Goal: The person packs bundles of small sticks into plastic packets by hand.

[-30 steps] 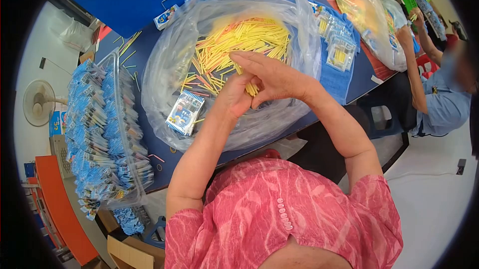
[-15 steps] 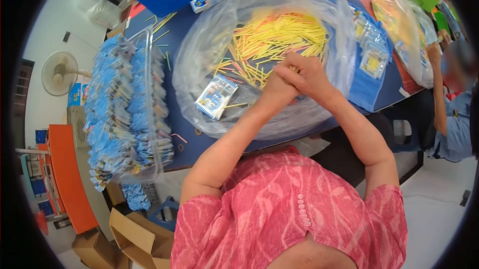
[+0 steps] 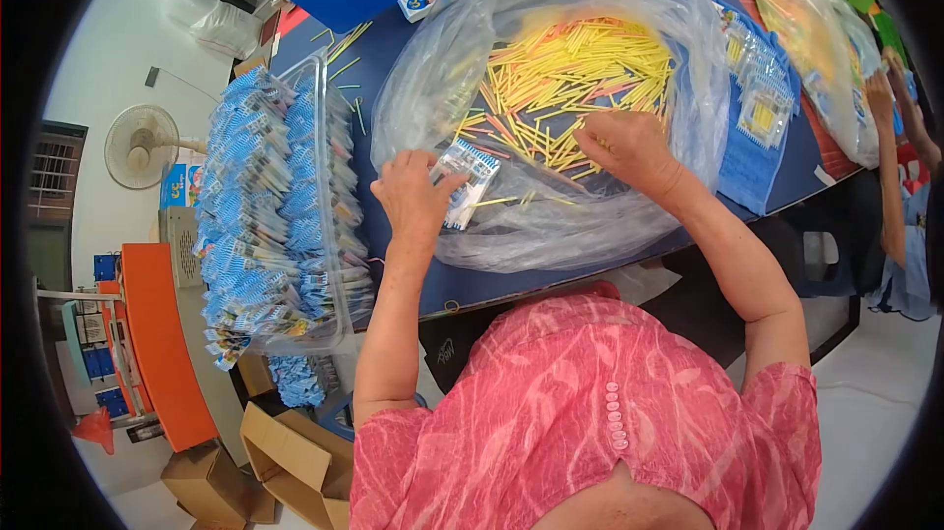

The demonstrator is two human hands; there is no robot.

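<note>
Thin yellow and pink straw-like sticks [image 3: 590,68] lie in a loose heap inside a large clear plastic bag [image 3: 408,97] spread open on the blue table. My right hand [image 3: 629,148] is closed over the near side of the heap, its fingers curled inward; whatever they hold is hidden. At the left of the bag's opening lies a small blue-and-white printed packet [image 3: 472,176]. My left hand [image 3: 411,198] is at the packet's left edge with fingers apart, the thumb reaching over its face. A few sticks lie just right of the packet.
A clear bin [image 3: 329,186] packed with rows of blue packets stands at the left. Filled packets [image 3: 765,112] rest on a blue cloth [image 3: 749,171] at the right. Farther right, another person's hands [image 3: 885,88] are beside a plastic bag [image 3: 836,68]. Cardboard boxes [image 3: 285,451] sit below.
My hands were together over the heap and have separated. The left moved left to the packet; the right stays closed over the sticks. The whole view shifted slightly.
</note>
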